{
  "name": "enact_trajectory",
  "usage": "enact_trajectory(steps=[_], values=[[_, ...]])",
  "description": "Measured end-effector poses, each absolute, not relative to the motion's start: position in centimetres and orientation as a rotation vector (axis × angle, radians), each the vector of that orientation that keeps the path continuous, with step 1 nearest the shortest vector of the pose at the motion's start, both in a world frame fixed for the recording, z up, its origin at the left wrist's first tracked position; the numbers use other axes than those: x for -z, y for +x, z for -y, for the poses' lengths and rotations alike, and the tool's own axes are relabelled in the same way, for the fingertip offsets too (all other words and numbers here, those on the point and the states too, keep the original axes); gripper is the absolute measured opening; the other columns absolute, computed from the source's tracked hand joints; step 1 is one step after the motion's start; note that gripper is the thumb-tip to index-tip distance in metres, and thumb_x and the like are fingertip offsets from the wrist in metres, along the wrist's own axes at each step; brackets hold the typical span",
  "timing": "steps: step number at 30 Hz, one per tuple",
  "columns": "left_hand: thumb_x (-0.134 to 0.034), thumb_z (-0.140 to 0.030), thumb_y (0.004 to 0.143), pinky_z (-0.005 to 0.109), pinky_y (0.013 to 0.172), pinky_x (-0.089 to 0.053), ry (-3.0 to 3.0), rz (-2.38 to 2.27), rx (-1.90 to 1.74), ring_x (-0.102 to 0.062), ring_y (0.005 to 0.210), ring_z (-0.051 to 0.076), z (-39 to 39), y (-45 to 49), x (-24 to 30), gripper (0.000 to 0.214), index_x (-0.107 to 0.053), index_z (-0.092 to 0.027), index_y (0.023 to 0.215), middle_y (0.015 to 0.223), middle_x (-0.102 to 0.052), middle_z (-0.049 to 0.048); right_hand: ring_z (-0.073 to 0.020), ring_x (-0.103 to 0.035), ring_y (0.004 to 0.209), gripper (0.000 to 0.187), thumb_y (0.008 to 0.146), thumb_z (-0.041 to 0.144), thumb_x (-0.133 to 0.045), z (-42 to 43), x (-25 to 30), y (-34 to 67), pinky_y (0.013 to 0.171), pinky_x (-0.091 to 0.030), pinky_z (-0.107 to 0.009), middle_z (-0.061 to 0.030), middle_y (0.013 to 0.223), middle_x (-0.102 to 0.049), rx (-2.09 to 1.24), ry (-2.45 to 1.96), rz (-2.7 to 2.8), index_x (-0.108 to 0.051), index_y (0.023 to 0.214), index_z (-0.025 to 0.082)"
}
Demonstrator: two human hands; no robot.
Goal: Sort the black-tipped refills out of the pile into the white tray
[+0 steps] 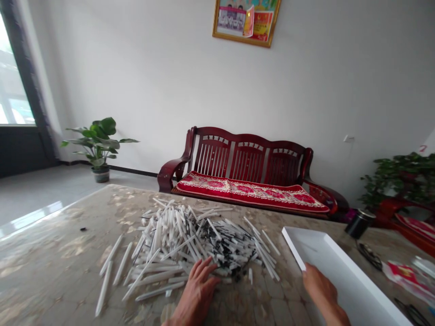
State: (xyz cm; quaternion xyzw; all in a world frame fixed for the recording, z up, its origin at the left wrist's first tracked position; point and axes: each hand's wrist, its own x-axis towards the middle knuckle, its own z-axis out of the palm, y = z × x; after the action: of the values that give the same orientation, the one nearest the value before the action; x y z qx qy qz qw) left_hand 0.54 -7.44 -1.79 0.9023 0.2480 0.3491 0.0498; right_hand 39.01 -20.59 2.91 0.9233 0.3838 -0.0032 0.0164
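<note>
A large heap of slim white tubes (170,231) lies on the table, mixed with small black-and-white pieces (231,244) on its right side. My left hand (200,287) is at the near edge of the heap, palm down, with its fingers apart and touching the nearest pieces; it holds nothing that I can see. Right of the heap is a shallow white tray (353,271), angled away from me. My right hand (321,287) is closed on the tray's left wall; its fingertips are partly hidden. A few white tubes (107,276) lie loose to the left.
The patterned tablecloth (50,267) covers the table. Beyond the tray stand a black cylinder (360,224), dark cords (369,257) and a red-and-white packet (404,274). A wooden bench (251,158) is behind the table, with a potted plant (101,145) to the left.
</note>
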Motion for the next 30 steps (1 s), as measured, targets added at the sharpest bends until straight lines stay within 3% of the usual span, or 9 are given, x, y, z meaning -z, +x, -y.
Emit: enact_trajectory(steps=[8, 19, 23, 25, 27, 30], values=[[-0.052, 0.0, 0.081, 0.052, 0.106, -0.049, 2.76, -0.759, -1.056, -0.058, 0.127, 0.028, 7.4, 0.6, 1.9, 0.038, -0.074, -0.027, 0.097, 0.122, -0.072, 0.0061, -0.0271, -0.074, 0.099, 0.045, 0.092, 0.004, -0.032, 18.2, -3.4, 36.9, 0.08, -0.053, -0.033, -0.018, 0.107, -0.076, 0.016, 2.841, -1.263, -0.073, 0.107, 0.012], [-0.051, 0.003, 0.078, 0.053, 0.108, -0.043, 2.7, -0.785, -1.168, -0.056, 0.128, 0.027, 7.1, 0.9, 3.0, 0.042, -0.073, -0.027, 0.098, 0.119, -0.072, 0.005, -0.025, -0.074, 0.096, 0.038, 0.094, 0.007, -0.037, 17.1, -2.4, 29.5, 0.076, -0.052, -0.028, -0.017, 0.104, -0.076, 0.013, 2.732, -1.53, -0.072, 0.11, 0.013], [-0.052, 0.002, 0.078, 0.054, 0.107, -0.043, 2.709, -0.802, -1.205, -0.057, 0.126, 0.028, 7.0, 0.9, 3.0, 0.041, -0.073, -0.027, 0.097, 0.117, -0.073, 0.0052, -0.0247, -0.075, 0.094, 0.036, 0.1, 0.018, -0.037, 17.7, -2.6, 28.8, 0.076, -0.052, -0.029, -0.0129, 0.099, -0.077, 0.07, 2.686, -1.588, -0.073, 0.103, 0.017], [-0.051, 0.003, 0.078, 0.054, 0.106, -0.044, 2.716, -0.809, -1.22, -0.057, 0.125, 0.028, 7.0, 0.9, 3.0, 0.041, -0.073, -0.026, 0.097, 0.116, -0.073, 0.0056, -0.0246, -0.074, 0.094, 0.044, 0.103, 0.028, -0.031, 17.5, -2.9, 29.7, 0.078, -0.052, -0.03, -0.0113, 0.099, -0.077, 0.048, 2.694, -1.587, -0.074, 0.099, 0.019], [-0.05, 0.003, 0.078, 0.053, 0.106, -0.044, 2.716, -0.811, -1.232, -0.057, 0.125, 0.028, 7.1, 0.9, 2.8, 0.041, -0.073, -0.026, 0.096, 0.115, -0.073, 0.0059, -0.024, -0.072, 0.099, 0.046, 0.104, 0.03, -0.028, 16.7, -3.2, 31.4, 0.082, -0.052, -0.031, -0.0114, 0.106, -0.075, -0.053, 2.73, -1.543, -0.073, 0.106, 0.02], [-0.05, 0.003, 0.079, 0.049, 0.105, -0.046, 2.694, -0.815, -1.248, -0.059, 0.122, 0.027, 7.4, 0.8, 2.2, 0.039, -0.072, -0.024, 0.096, 0.114, -0.072, 0.0066, -0.0252, -0.066, 0.114, 0.04, 0.099, 0.016, -0.037, 14.6, -3.4, 33.9, 0.091, -0.049, -0.032, -0.0144, 0.122, -0.069, -0.151, 2.752, -1.49, -0.067, 0.126, 0.02]])
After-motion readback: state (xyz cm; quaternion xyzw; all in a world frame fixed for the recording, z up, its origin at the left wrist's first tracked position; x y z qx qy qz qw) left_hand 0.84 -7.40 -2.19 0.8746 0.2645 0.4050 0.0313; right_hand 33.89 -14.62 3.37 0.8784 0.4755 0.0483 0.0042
